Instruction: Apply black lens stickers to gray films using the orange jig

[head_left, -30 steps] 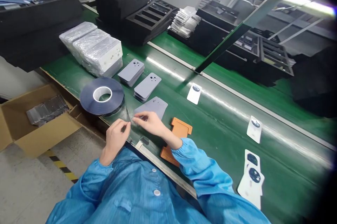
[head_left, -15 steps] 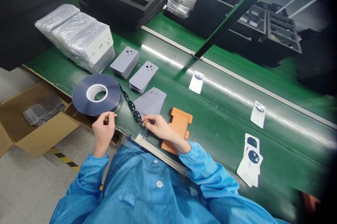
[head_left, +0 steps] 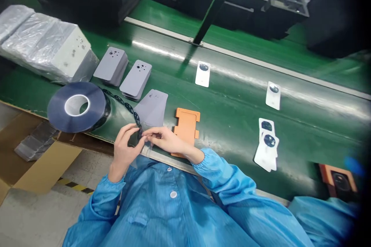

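Note:
A clear strip of round black camera-lens stickers (head_left: 129, 108) runs from a large roll (head_left: 59, 113) with a white core towards the bench's front edge. My right hand (head_left: 164, 139) pinches the strip's near end between thumb and fingers. Around the last sticker my left hand (head_left: 127, 148) is curled, its thumb meeting the right fingertips; its exact grip is partly hidden. Beyond the hands lie fanned grey phone-shaped sheets (head_left: 152, 108). An orange fixture plate (head_left: 186, 125) rests beside my right wrist.
Two stacks of grey sheets (head_left: 110, 65) and plastic-wrapped bundles (head_left: 63, 53) stand behind the roll. White cards with black discs (head_left: 265, 154) lie to the right. An open cardboard box (head_left: 48, 166) sits below left. A co-worker's blue sleeve (head_left: 321, 216) is at lower right, near an orange-framed piece (head_left: 337, 179).
My left hand has moved right from beside the roll to the strip's end, meeting my right hand. The strip now curves more. The view has shifted, bringing a blue sleeve in at right.

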`<state>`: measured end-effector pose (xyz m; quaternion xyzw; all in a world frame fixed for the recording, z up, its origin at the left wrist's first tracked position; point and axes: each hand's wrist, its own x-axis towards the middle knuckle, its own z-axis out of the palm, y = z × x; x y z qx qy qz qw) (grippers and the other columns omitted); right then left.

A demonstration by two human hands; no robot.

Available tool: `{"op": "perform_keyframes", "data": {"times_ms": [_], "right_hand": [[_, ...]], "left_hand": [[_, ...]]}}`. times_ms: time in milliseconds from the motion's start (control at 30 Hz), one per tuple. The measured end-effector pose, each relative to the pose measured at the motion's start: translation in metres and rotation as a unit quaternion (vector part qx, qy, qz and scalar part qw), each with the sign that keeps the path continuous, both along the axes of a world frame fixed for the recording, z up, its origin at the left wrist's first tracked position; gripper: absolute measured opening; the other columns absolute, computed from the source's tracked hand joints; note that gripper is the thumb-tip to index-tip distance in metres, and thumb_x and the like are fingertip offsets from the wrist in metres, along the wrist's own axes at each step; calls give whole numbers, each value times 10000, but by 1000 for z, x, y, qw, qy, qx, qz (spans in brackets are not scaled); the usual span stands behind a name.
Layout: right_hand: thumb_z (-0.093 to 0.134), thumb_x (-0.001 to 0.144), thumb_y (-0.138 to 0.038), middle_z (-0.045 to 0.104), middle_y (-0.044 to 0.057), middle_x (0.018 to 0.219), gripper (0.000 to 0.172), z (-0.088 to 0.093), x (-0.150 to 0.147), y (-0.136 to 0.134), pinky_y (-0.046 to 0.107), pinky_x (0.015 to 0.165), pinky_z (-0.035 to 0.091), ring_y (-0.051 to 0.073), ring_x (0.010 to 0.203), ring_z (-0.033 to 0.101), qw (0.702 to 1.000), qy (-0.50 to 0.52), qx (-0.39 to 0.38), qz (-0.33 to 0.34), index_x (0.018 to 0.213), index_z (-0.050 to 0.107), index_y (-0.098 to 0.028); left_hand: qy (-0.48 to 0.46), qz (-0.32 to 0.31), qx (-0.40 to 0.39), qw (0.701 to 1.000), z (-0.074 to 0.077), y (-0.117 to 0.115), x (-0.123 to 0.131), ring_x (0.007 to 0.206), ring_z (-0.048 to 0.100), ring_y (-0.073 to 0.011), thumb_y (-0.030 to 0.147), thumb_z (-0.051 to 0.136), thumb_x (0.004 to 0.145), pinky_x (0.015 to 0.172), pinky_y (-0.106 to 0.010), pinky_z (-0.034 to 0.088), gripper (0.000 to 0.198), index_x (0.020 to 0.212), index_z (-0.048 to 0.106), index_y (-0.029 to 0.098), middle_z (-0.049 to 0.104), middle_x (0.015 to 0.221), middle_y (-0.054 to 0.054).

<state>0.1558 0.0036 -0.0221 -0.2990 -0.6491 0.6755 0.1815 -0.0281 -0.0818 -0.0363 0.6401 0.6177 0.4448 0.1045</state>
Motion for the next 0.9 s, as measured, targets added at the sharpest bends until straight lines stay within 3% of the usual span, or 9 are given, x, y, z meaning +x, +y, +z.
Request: {"op": "perform_keyframes", "data": {"times_ms": [133, 233, 300, 400, 467, 567, 667, 767, 900], "right_hand": [[604, 969, -243, 784, 63, 992, 291, -1, -1, 1, 265, 733, 556, 150, 782, 676, 999, 23, -22, 4, 1194, 767, -155], [593, 987, -216, 792, 66, 1002, 285, -1, -1, 3, 261, 735, 562, 143, 759, 693, 1000, 6, -22, 3, 1208, 765, -163], [579, 990, -183, 794, 63, 997, 295, -3, 1, 4, 259, 741, 564, 136, 749, 697, 1000, 3, -14, 0, 1223, 759, -164], [572, 974, -129, 798, 59, 989, 322, -9, 6, 4, 265, 769, 568, 142, 796, 714, 1000, -3, 17, -14, 1235, 755, -168], [611, 944, -116, 798, 63, 1012, 337, -11, 12, 3, 270, 783, 570, 152, 840, 727, 999, -17, 42, -13, 1243, 755, -173], [772, 878, -233, 784, 89, 1103, 366, -8, 23, 3, 275, 741, 571, 158, 823, 721, 998, -21, 55, -16, 1237, 756, -165], [817, 857, -379, 775, 98, 1079, 426, -1, 39, 7, 283, 715, 570, 154, 806, 702, 995, 24, 0, -93, 1208, 753, -146], [781, 878, -370, 762, 63, 958, 371, 5, 61, 11, 290, 729, 576, 147, 800, 686, 982, 68, -56, -169, 1179, 747, -154], [750, 878, -330, 743, 43, 894, 301, 8, 91, 9, 300, 737, 590, 146, 784, 684, 965, 72, -40, -249, 1128, 753, -162]], "left_hand": [[-55, -23, -19, 998, -1, 2, -4, 1135, 719, -249, 242, 723, 937, 916, -388, 619, 156, 1084, 747, 199, 742, 1241, -109], [-146, -16, -49, 988, -1, 1, -9, 1104, 739, -244, 258, 698, 957, 953, -402, 612, 129, 1037, 776, 195, 774, 1189, -98], [-204, 56, -65, 975, 0, 1, -13, 1020, 760, -228, 287, 708, 949, 953, -400, 613, 139, 1003, 784, 184, 795, 1086, -85], [-287, 196, -32, 937, 7, 7, -19, 844, 765, -199, 334, 761, 890, 796, -356, 642, 181, 968, 744, 171, 776, 921, -38], [-342, 221, 10, 913, 15, 14, -19, 765, 758, -188, 348, 748, 880, 686, -330, 635, 195, 955, 695, 176, 747, 869, -9], [-369, 178, 7, 912, 26, 26, -7, 697, 744, -174, 356, 728, 880, 628, -324, 628, 207, 978, 671, 183, 731, 839, 8], [-352, 126, -65, 925, 29, 35, 22, 657, 727, -163, 395, 755, 871, 616, -318, 628, 256, 998, 700, 179, 745, 838, -3], [-326, 62, -126, 935, 25, 41, 56, 645, 730, -159, 440, 770, 886, 618, -299, 627, 295, 1001, 744, 169, 779, 868, -32], [-271, -43, -156, 949, 22, 51, 94, 748, 771, -186, 433, 737, 937, 724, -314, 652, 273, 1009, 781, 174, 802, 908, -54]]}}
